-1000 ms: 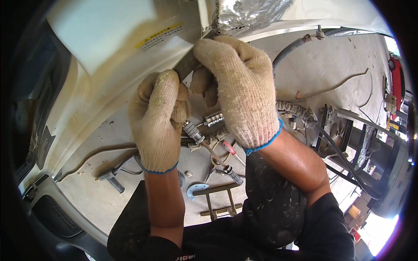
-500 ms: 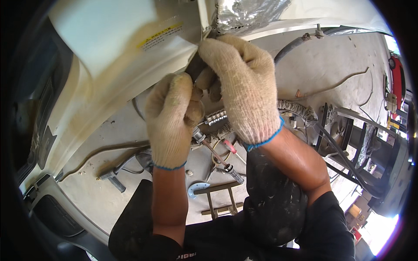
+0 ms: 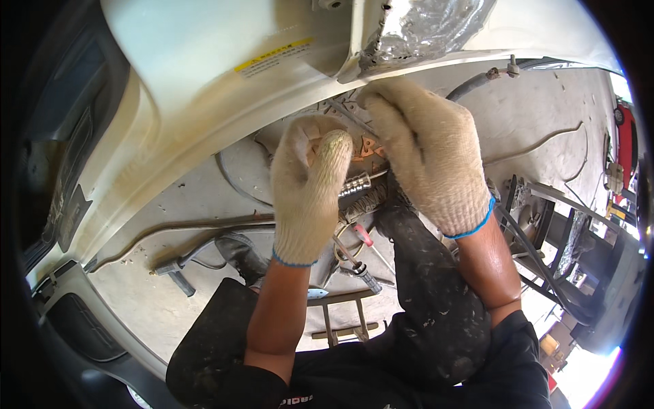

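Observation:
Both my hands wear cream knitted gloves with blue cuffs and are raised just below the edge of a white vehicle body panel [image 3: 225,129]. My left hand [image 3: 310,187] has curled fingers with the thumb on top. To its right, my right hand [image 3: 429,157] is bent with its fingers pointing towards the panel edge, close to a bare silvery patch [image 3: 422,34]. Between the gloves shows a brownish sheet with orange print [image 3: 368,147]; whether it is held or lies behind them I cannot tell. The gloves hide what their fingers grip.
Below lie a silvery ribbed tube [image 3: 355,185], a red-handled screwdriver [image 3: 364,235], a hammer-shaped tool [image 3: 178,276] and a small stool frame [image 3: 340,298]. A hose [image 3: 163,233] runs across the floor. At right stands a dark metal frame [image 3: 555,225].
Both gloves have drawn away from the panel edge and sit farther right and apart. A dark grey piece seen between the fingers earlier no longer shows there. The view has shifted a little.

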The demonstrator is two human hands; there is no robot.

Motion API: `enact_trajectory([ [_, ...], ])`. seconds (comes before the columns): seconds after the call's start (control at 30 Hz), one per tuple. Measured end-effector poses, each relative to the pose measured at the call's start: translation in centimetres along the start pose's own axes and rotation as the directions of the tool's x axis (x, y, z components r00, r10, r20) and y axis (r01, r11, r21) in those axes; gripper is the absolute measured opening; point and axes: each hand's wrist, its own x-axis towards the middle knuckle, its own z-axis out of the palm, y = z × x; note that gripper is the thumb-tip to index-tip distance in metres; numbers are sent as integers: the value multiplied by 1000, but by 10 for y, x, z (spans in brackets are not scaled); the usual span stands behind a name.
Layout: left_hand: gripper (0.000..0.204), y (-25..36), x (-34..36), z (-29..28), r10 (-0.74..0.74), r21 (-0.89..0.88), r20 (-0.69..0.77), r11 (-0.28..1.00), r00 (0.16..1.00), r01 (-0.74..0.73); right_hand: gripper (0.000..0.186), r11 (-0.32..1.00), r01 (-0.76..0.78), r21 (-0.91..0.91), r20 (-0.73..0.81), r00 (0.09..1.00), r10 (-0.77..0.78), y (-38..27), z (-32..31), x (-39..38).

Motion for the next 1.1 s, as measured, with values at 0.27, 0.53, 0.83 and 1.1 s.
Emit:
enact_trajectory([
  [0.27, 19, 32, 27, 24, 299, 131, 76, 943, 951, -307, 26, 985, -125, 116, 48, 992, 120, -14, -14, 0],
  [0.53, 24, 40, 27, 28, 143, -257, 77, 959, 987, -119, 25, 736, -406, 542, 167, 910, 379, -14, -22, 3],
  [0.83, 19, 39, 26, 29, 6, -401, 76, 916, 997, 25, 26, 647, -438, 624, 200, 890, 410, -14, -19, -1],
  [1.1, 17, 47, 25, 34, -69, -356, 17, 932, 997, 71, 25, 579, -486, 655, 207, 852, 482, -22, -17, -1],
])
